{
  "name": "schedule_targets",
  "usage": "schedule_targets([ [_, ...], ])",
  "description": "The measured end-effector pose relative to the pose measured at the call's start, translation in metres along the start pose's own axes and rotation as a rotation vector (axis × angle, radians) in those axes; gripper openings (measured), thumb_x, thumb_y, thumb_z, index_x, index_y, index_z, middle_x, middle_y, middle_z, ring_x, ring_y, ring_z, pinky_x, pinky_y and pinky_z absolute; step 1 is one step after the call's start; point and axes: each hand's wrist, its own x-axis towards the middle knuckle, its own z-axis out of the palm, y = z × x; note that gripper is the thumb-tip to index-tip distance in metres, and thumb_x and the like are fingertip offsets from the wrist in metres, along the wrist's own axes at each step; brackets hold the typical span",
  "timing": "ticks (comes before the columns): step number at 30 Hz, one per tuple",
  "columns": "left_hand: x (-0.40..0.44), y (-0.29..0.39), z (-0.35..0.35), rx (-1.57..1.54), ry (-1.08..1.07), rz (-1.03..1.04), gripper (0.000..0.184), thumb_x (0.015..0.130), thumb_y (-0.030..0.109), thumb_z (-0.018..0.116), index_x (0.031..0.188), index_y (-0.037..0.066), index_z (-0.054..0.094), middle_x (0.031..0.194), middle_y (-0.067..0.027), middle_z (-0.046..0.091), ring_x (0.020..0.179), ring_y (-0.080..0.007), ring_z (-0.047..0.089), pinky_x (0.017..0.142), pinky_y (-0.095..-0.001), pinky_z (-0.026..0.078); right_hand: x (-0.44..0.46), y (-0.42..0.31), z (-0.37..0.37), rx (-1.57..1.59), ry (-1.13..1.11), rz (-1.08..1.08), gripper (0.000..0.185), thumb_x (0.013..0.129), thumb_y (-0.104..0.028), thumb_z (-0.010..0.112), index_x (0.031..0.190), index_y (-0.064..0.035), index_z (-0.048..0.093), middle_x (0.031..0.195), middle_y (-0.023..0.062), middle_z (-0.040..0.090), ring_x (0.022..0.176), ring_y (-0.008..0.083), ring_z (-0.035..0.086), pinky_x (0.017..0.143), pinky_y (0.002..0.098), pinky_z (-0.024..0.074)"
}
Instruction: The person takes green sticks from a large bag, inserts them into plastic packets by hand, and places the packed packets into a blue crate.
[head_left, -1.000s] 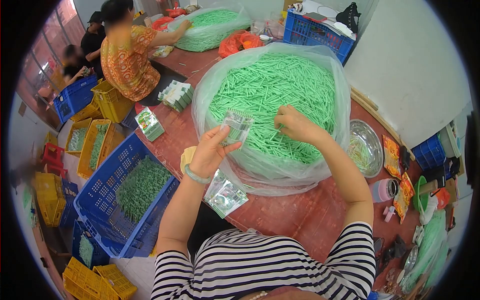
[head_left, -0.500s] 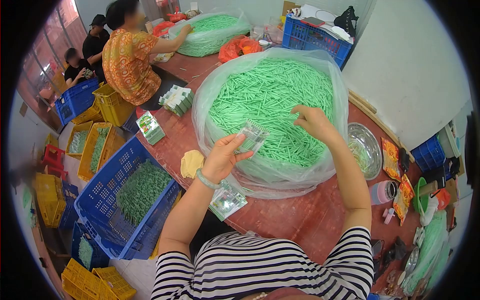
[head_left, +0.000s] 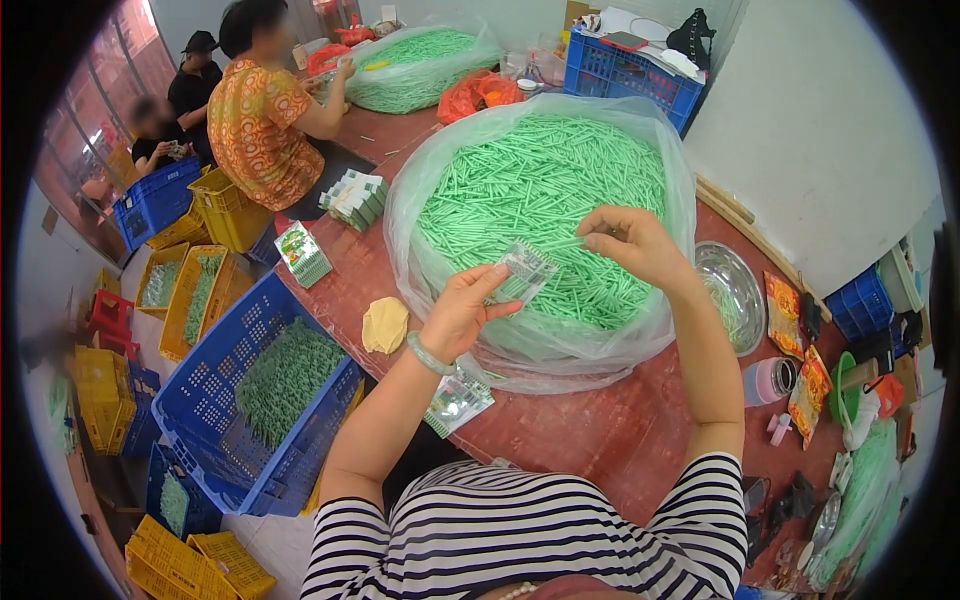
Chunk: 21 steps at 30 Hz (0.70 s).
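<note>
My left hand [head_left: 462, 312] is closed on a small printed card packet [head_left: 524, 273], with a row of thin stick ends along its upper edge. To the right, my right hand [head_left: 632, 243] pinches what looks like a thin green stick near the packet; the stick is hard to separate from the background. Both hands are over a large clear plastic bag [head_left: 410, 240], opened wide and heaped with thin light-green sticks [head_left: 540, 170]. Below my left wrist, more printed card packets [head_left: 462, 402] lie on the table's edge, partly hidden by my forearm.
On the red table [head_left: 560, 430] are stacked packets [head_left: 303, 254], a yellow cloth [head_left: 384, 325], a metal bowl [head_left: 728, 300] and a pink bottle [head_left: 768, 381]. A blue crate [head_left: 210, 400] stands at the left. A co-worker in an orange patterned shirt [head_left: 250, 125] sits beyond.
My left hand has moved the packet slightly right and up. My right hand has come down a little and its fingertips have pinched together. The co-worker's arm has drawn back from the far bag.
</note>
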Motion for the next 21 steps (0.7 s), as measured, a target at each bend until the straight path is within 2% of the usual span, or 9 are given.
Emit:
schedule_targets([
  [3, 0.002, -0.003, -0.002, 0.014, -0.015, -0.004, 0.023, 0.098, 0.020, 0.057, 0.112, 0.004, 0.066, 0.114, -0.0043, 0.065, 0.104, -0.0151, 0.062, 0.089, -0.0386, 0.056, 0.001, 0.001, 0.004, -0.007, -0.019, -0.009, 0.013, 0.086, -0.006, 0.065, 0.096, 0.0009, 0.068, 0.076, 0.0004, 0.063, 0.069, 0.0053, 0.054, 0.062, 0.0227, 0.0448],
  [6, 0.001, -0.002, 0.005, 0.036, -0.019, -0.030, 0.024, 0.098, 0.020, 0.058, 0.114, 0.003, 0.065, 0.115, -0.0038, 0.065, 0.105, -0.0148, 0.062, 0.090, -0.0381, 0.055, 0.003, -0.004, 0.008, -0.099, -0.077, 0.029, 0.013, 0.088, -0.005, 0.065, 0.099, 0.0009, 0.068, 0.088, 0.0016, 0.067, 0.082, 0.0080, 0.061, 0.074, 0.0245, 0.0499],
  [12, 0.001, -0.008, 0.014, 0.133, -0.108, -0.051, 0.031, 0.093, 0.009, 0.064, 0.122, 0.002, 0.059, 0.116, -0.0058, 0.064, 0.105, -0.0154, 0.062, 0.093, -0.0339, 0.054, 0.003, -0.018, 0.041, -0.295, 0.054, -0.132, 0.014, 0.089, -0.008, 0.064, 0.099, 0.0002, 0.069, 0.087, 0.0103, 0.071, 0.077, 0.0178, 0.066, 0.072, 0.0282, 0.0515],
  [13, 0.002, -0.008, 0.014, 0.105, -0.101, -0.047, 0.031, 0.092, 0.008, 0.064, 0.122, 0.002, 0.059, 0.116, -0.0061, 0.064, 0.105, -0.0157, 0.062, 0.093, -0.0337, 0.054, 0.004, -0.015, 0.044, -0.315, 0.045, -0.157, 0.022, 0.092, -0.011, 0.061, 0.110, -0.0006, 0.067, 0.094, 0.0154, 0.070, 0.081, 0.0235, 0.067, 0.075, 0.0316, 0.0516],
  [16, 0.003, -0.009, 0.014, 0.020, -0.105, -0.028, 0.029, 0.092, 0.006, 0.063, 0.120, 0.003, 0.059, 0.116, -0.0060, 0.064, 0.105, -0.0159, 0.063, 0.093, -0.0337, 0.054, 0.000, -0.019, 0.061, -0.250, 0.045, -0.122, 0.040, 0.094, -0.018, 0.058, 0.131, -0.0021, 0.054, 0.113, 0.0212, 0.064, 0.102, 0.0310, 0.062, 0.088, 0.0380, 0.0481],
  [19, 0.006, -0.014, 0.010, -0.054, -0.128, -0.017, 0.024, 0.094, 0.009, 0.062, 0.117, 0.005, 0.060, 0.114, -0.0038, 0.064, 0.105, -0.0153, 0.062, 0.094, -0.0346, 0.054, -0.001, -0.016, 0.063, -0.273, -0.132, -0.320, 0.056, 0.097, -0.023, 0.055, 0.144, 0.0004, 0.036, 0.135, 0.0234, 0.050, 0.122, 0.0345, 0.048, 0.103, 0.0415, 0.0385],
  [21, 0.004, -0.014, 0.012, -0.078, -0.104, -0.040, 0.021, 0.095, 0.010, 0.060, 0.116, 0.006, 0.060, 0.113, -0.0024, 0.064, 0.105, -0.0150, 0.062, 0.095, -0.0354, 0.053, 0.001, -0.010, 0.055, -0.263, -0.116, -0.294, 0.061, 0.096, -0.022, 0.056, 0.147, 0.0011, 0.031, 0.143, 0.0213, 0.042, 0.130, 0.0336, 0.041, 0.108, 0.0410, 0.0324],
])
